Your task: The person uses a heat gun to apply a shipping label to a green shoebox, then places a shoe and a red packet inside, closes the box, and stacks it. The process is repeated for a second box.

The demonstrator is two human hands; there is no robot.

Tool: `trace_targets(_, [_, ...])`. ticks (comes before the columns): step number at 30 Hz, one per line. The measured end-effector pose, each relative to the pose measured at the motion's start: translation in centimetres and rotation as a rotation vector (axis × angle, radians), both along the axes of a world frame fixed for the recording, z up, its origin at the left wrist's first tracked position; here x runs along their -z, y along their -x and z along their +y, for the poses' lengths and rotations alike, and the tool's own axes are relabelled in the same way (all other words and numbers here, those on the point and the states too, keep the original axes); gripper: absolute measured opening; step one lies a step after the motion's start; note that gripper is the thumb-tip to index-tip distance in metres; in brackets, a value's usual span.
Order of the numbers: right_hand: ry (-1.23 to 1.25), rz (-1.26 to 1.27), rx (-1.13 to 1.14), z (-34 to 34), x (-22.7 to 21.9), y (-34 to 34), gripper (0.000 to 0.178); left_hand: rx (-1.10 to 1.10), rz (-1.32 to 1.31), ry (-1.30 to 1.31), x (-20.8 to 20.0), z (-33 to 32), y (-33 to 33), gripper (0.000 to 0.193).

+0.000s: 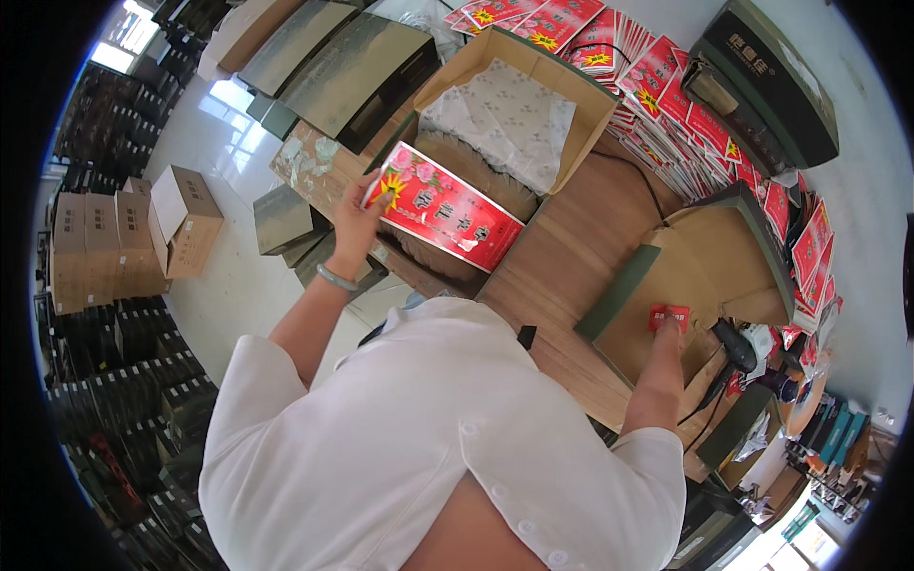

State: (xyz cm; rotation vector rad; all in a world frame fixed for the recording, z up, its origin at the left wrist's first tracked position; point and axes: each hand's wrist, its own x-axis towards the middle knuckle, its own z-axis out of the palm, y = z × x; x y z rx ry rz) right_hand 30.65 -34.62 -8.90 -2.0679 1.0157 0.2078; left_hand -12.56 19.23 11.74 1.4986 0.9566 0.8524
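Note:
My left hand [362, 217] grips one end of a flat red printed packet [447, 211] with pink flowers and a yellow burst. The packet is held tilted over an open cardboard box [588, 119]. In that box lie brown, soft-looking items [466, 162], partly covered by a sheet of patterned white tissue paper [509, 114]; their exact kind is hidden. Off to the right, my right hand [671, 333] has its fingers on a small red packet [664, 312], inside a green-edged open box or lid [705, 262].
Many red packets [657, 76] are piled along the table's far edge. A dark green box [762, 81] stands on the right-hand pile. A black hair dryer [735, 344] is beside the right box. Cartons [186, 219] stand on the floor at left, near stacked dark boxes [133, 390].

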Motion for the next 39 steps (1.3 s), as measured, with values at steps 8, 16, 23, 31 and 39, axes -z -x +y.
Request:
trace_targets(8, [-0.065,0.226,-0.223,0.7,0.1,-1.0,0.022,-0.079,0.134,0.006,2.0,5.1,3.2,0.034])
trace_targets(16, [0.451,-0.159,-0.158,2.8,-2.6,-0.6,0.021,-0.089,0.288,-0.123,5.4,8.7,2.1,0.035])
trace_targets(23, [-0.241,-0.465,-0.862,18.8,-15.5,18.8,0.027,-0.174,0.388,-0.207,5.8,7.5,-0.7,0.027])
trace_targets(31, [0.330,-0.058,-1.294,36.0,-19.2,28.6,0.081,-0.167,0.358,-0.258,6.6,6.7,-0.4,0.012])
trace_targets(39, [0.461,-0.002,-1.194,37.0,-18.2,30.1,0.084,0.259,0.514,-0.321,5.2,9.2,1.9,0.033])
